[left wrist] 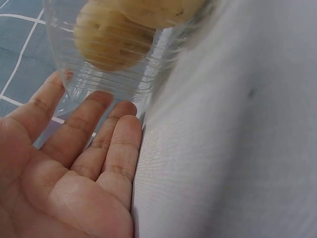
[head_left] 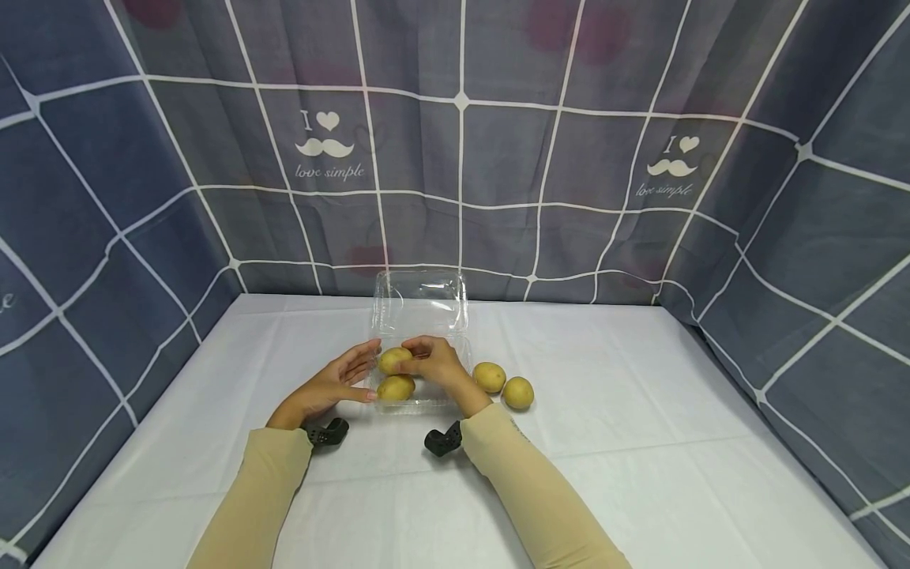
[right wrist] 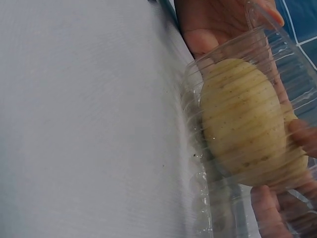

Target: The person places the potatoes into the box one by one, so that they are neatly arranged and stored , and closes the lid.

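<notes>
A clear plastic box [head_left: 421, 304] stands with its lid raised at the back. Two potatoes are in its left half: a front one [head_left: 396, 388] and a rear one [head_left: 393, 361]. My right hand [head_left: 442, 365] reaches over the box and pinches the rear potato between thumb and fingers. My left hand [head_left: 329, 387] rests along the box's left side, its fingers extended; in the left wrist view the fingertips [left wrist: 101, 97] touch the ribbed wall. Through the plastic, the right wrist view shows the front potato [right wrist: 242, 119] close up.
Two more potatoes, one [head_left: 489, 378] near my right wrist and one [head_left: 518, 393] just beyond it, lie on the white tablecloth [head_left: 604, 474] to the right of the box. A dark checked curtain [head_left: 498, 158] surrounds the table at the back and sides.
</notes>
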Available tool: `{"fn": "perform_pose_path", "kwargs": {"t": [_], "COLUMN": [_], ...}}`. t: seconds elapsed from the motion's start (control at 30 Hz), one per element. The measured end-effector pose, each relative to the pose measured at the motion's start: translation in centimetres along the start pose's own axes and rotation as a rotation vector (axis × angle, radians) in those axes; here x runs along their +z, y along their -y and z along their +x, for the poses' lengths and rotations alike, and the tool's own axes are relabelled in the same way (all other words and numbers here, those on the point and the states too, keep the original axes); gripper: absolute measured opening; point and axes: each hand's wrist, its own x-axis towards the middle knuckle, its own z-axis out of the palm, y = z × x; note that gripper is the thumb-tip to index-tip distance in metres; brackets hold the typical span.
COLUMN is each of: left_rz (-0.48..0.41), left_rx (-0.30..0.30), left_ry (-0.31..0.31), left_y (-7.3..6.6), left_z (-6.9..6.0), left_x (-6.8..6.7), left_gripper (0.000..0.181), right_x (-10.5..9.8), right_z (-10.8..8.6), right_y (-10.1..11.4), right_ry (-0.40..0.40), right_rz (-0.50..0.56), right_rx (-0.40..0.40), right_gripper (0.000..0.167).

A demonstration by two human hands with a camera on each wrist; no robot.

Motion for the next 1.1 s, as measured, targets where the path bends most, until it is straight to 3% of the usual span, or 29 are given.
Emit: {"fn": "perform_pose_path", "kwargs": {"t": [0.33, 0.67, 0.9, 1.1], "left_rz": [0.012, 0.004, 0.004, 0.004], "left_rx": [0.001, 0.003, -0.004, -0.001], "left_ry": [-0.005, 0.000, 0.001, -0.003], "left_y": [-0.3, -0.4, -0.2, -0.2], "left_z": [0.0, 0.0, -0.1, -0.1], "left_x": [-0.1, 0.0, 0.1, 0.1], "left_gripper": [0.104, 0.105, 0.104, 0.104], "right_x": [0.0, -0.1, -0.4, -1.3], "right_z": [0.0, -0.1, -0.4, -0.9], "right_y": [0.0, 0.2, 0.2, 0.4], "right_ry": [0.029, 0.044, 0.043, 0.070], "right_rz": [-0.050, -0.028, -0.158, -0.155], "right_rx": [0.011, 0.047, 0.011, -0.041], "right_gripper": [0.039, 0.039, 0.040, 0.043]}}
